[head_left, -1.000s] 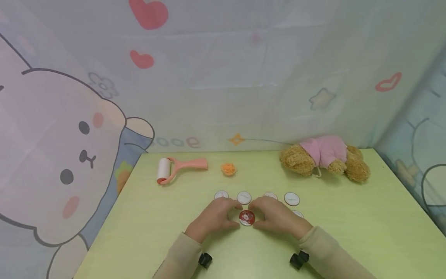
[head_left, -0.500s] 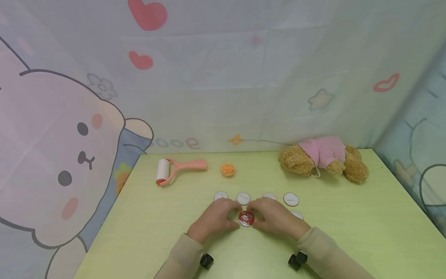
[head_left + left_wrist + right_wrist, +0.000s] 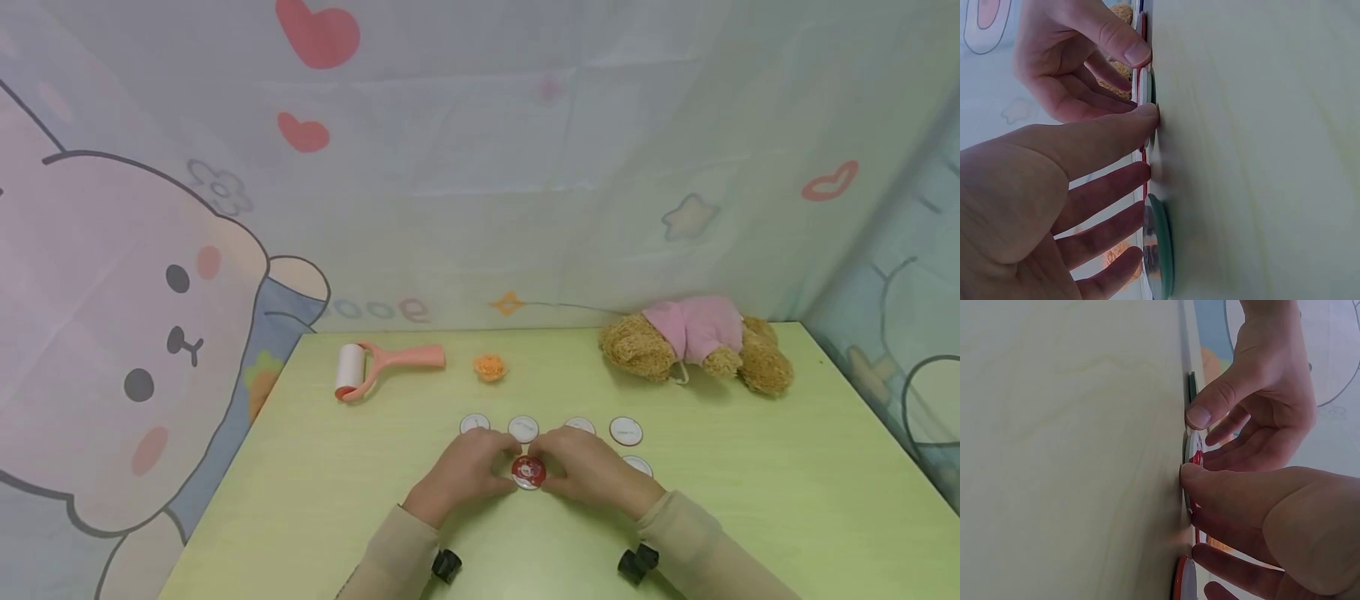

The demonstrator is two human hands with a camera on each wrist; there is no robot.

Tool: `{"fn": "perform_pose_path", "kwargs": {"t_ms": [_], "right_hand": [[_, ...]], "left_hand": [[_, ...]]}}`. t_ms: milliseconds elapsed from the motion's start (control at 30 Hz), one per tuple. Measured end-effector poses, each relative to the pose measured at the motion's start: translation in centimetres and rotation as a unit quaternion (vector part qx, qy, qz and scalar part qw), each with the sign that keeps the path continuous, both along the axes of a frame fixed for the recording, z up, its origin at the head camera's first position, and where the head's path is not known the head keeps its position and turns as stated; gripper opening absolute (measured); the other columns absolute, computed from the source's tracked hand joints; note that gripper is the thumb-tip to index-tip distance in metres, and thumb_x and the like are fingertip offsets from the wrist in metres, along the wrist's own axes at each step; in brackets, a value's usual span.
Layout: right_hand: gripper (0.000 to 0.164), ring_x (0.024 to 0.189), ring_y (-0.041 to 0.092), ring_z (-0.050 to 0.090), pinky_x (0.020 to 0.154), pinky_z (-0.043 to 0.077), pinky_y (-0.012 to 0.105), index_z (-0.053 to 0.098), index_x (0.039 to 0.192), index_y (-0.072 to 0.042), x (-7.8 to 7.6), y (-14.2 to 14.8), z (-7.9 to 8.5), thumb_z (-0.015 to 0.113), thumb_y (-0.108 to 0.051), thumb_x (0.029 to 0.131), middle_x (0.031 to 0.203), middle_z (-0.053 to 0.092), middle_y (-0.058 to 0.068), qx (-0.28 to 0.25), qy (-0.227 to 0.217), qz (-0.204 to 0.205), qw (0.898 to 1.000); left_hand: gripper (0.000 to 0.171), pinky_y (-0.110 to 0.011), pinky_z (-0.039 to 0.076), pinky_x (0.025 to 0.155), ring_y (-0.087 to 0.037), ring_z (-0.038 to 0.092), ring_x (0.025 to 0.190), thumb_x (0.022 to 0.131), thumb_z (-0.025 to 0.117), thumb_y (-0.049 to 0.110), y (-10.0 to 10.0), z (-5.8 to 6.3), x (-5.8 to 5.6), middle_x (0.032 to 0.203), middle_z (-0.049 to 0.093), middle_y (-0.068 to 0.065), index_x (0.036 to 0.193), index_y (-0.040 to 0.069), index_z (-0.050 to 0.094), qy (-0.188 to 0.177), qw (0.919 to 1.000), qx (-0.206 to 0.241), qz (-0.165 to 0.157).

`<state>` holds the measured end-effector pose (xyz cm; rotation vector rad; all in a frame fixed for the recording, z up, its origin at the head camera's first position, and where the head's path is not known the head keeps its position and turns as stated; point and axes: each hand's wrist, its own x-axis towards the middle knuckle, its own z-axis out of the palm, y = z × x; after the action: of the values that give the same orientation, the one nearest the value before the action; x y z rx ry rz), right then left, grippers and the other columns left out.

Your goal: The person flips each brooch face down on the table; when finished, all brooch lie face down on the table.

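A round red-and-white disc with a printed cartoon figure lies face up on the table between both hands. My left hand curls its thumb and forefinger about the disc's left edge; the thumb touches the rim in the left wrist view. From the other side, my right hand holds the right edge between thumb and fingers. Beneath the left hand's other fingers lies a green-rimmed disc, hidden in the head view. Close to the right hand's lower fingers is a red-rimmed disc.
Several white-faced discs, among them a nearer one and a right-hand one, form a row beyond the hands. Further back on the table lie a pink-handled lint roller, a small orange object and a plush toy in pink.
Both hands have drawn slightly closer together around the red disc, narrowing the gaps at its sides. The view has shifted a little; other objects stay in place.
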<state>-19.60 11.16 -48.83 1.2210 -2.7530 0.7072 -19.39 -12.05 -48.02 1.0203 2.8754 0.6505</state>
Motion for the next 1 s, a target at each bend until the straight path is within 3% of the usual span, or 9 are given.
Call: {"fn": "perform_pose_path", "kwargs": {"t_ms": [1000], "right_hand": [[0.02, 0.093, 0.008, 0.065, 0.084, 0.056, 0.033, 0.076, 0.103, -0.015, 0.04, -0.22, 0.0, 0.087, -0.013, 0.086, 0.1, 0.074, -0.005, -0.016, 0.003, 0.015, 1.0]], "left_hand": [[0.025, -0.029, 0.057, 0.089, -0.012, 0.071, 0.093, 0.083, 0.089, 0.013, 0.02, -0.49, 0.06, 0.1, 0.078, 0.003, 0.105, 0.011, 0.078, 0.005, 0.9993, 0.034, -0.016]]}}
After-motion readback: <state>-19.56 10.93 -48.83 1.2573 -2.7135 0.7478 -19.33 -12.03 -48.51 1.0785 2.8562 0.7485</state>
